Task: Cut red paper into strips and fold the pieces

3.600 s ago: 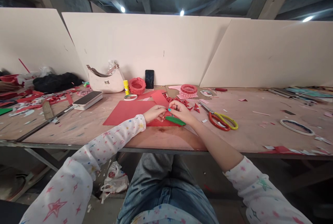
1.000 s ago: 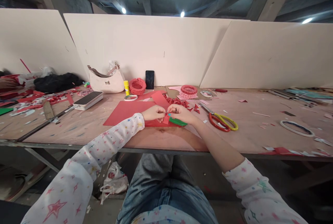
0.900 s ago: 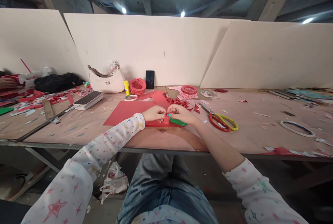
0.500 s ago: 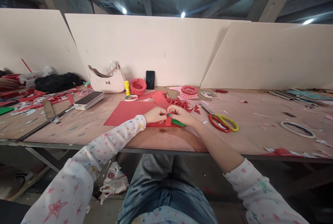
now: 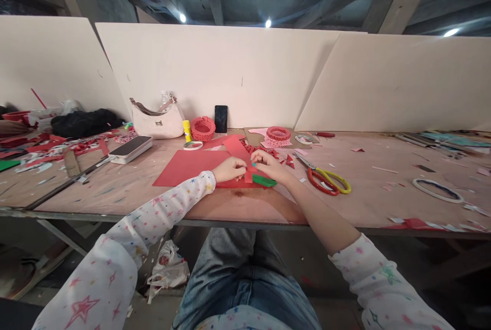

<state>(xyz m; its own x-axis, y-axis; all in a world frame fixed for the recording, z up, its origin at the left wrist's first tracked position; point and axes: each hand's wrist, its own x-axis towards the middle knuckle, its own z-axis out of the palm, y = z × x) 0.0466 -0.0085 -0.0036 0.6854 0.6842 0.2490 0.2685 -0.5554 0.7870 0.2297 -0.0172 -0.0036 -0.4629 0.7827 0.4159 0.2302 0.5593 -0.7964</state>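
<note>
My left hand point(image 5: 230, 169) rests over the near right part of a large red sheet point(image 5: 187, 166), its fingertips pinched together; what they hold is too small to name. Just right of it, my right hand point(image 5: 266, 162) is raised with bent fingers, and whether it grips anything cannot be made out. A small red strip point(image 5: 248, 177) and a green comb-like piece point(image 5: 264, 180) lie below the hands. Behind them are a red paper strip point(image 5: 236, 147) and a pile of small folded red pieces point(image 5: 270, 152).
Scissors point(image 5: 326, 179) lie to the right, a white oval ring point(image 5: 437, 190) farther right. Behind stand a handbag point(image 5: 158, 121), glue stick point(image 5: 186, 130), red ring point(image 5: 203, 128), phone point(image 5: 221, 118) and pink-red ring point(image 5: 278, 134). A white case point(image 5: 131, 149) sits left.
My right hand has moved slightly right, away from my left hand, opening a gap between their fingertips. My left hand has hardly moved.
</note>
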